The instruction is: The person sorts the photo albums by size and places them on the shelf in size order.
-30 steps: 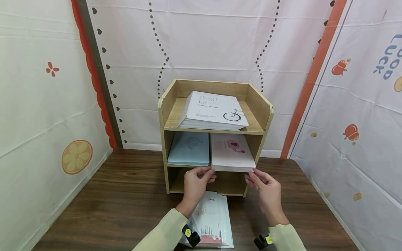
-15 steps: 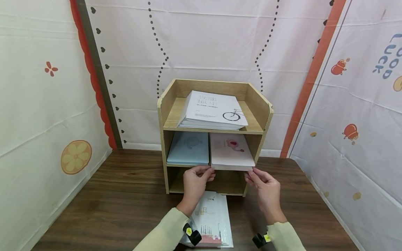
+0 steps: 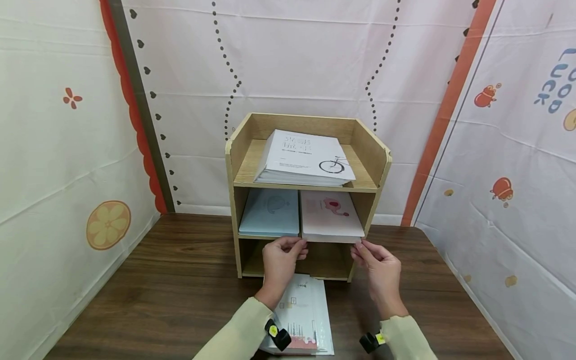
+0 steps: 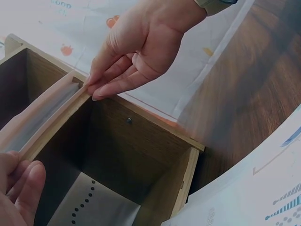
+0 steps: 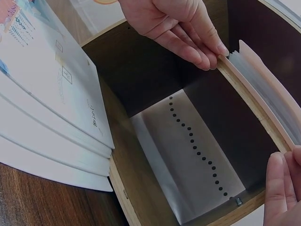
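A pink notebook (image 3: 330,215) with an elephant drawing lies on the middle shelf of a wooden desk rack (image 3: 380,165), on the right side. My left hand (image 3: 281,262) pinches at its front left corner, fingers bent under the shelf edge. At the front right corner my right hand (image 3: 380,272) pinches in the same way, thumb near the top. Both wrist views show the notebook's pink covers (image 4: 51,113) and pale pages level with the shelf's front edge. Beside it, to the left, lies a light blue notebook (image 3: 270,215).
A stack of white books (image 3: 310,155) with a bicycle drawing rests on the top shelf. Under my left forearm, more white books (image 3: 299,305) lie on the dark wooden table (image 3: 180,290), close before the rack. Printed white cloth (image 3: 301,60) surrounds the table on three sides.
The pink notebook has slid slightly back into the rack, its front edge closer to the shelf edge. Both hands have moved a little forward with it.
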Action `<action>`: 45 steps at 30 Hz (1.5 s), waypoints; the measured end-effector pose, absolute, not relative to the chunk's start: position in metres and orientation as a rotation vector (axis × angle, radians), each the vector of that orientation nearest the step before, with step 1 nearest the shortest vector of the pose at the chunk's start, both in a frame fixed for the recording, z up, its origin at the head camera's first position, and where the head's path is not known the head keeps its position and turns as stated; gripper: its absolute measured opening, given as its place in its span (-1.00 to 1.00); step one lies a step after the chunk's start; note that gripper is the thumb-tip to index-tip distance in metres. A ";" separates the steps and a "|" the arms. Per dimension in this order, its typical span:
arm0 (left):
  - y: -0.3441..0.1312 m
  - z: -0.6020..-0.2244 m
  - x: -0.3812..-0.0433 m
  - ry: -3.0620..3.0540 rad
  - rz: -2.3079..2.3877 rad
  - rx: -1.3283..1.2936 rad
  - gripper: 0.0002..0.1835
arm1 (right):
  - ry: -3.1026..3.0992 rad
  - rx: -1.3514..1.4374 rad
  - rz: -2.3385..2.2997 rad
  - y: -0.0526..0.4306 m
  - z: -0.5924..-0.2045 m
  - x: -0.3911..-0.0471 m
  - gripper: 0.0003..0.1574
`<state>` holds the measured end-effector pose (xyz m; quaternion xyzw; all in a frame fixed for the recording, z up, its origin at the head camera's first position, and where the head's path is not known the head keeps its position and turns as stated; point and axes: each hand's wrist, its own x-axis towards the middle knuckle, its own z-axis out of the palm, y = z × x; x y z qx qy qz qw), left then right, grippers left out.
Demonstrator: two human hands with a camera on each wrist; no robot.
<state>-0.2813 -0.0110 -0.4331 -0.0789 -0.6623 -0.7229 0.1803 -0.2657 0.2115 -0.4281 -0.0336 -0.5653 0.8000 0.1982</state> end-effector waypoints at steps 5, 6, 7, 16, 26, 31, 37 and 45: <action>-0.011 -0.434 -0.281 -1.864 -2.027 -0.195 -0.89 | -1.562 -0.098 2.230 0.210 -0.429 -0.268 -0.60; -0.010 -0.434 -0.281 -1.859 -2.021 -0.191 -0.88 | -1.558 -0.100 2.230 0.210 -0.429 -0.268 -0.61; -0.010 -0.435 -0.281 -1.854 -2.017 -0.190 -0.88 | -1.556 -0.104 2.231 0.210 -0.429 -0.268 -0.62; -0.009 -0.436 -0.282 -1.813 -1.987 -0.192 -0.90 | -1.550 -0.135 2.233 0.209 -0.427 -0.271 -0.71; -0.007 -0.438 -0.285 -1.794 -1.963 -0.187 -0.86 | -1.622 -0.178 2.223 0.210 -0.422 -0.270 -0.60; -0.006 -0.437 -0.285 -1.794 -1.960 -0.181 -0.86 | -1.633 -0.197 2.215 0.209 -0.419 -0.269 -0.63; -0.005 -0.436 -0.285 -1.791 -1.951 -0.195 -0.81 | -1.627 -0.199 2.214 0.209 -0.417 -0.269 -0.69; -0.008 -0.438 -0.283 -1.812 -1.938 -0.204 -0.85 | -1.653 -0.203 2.214 0.209 -0.416 -0.267 -0.67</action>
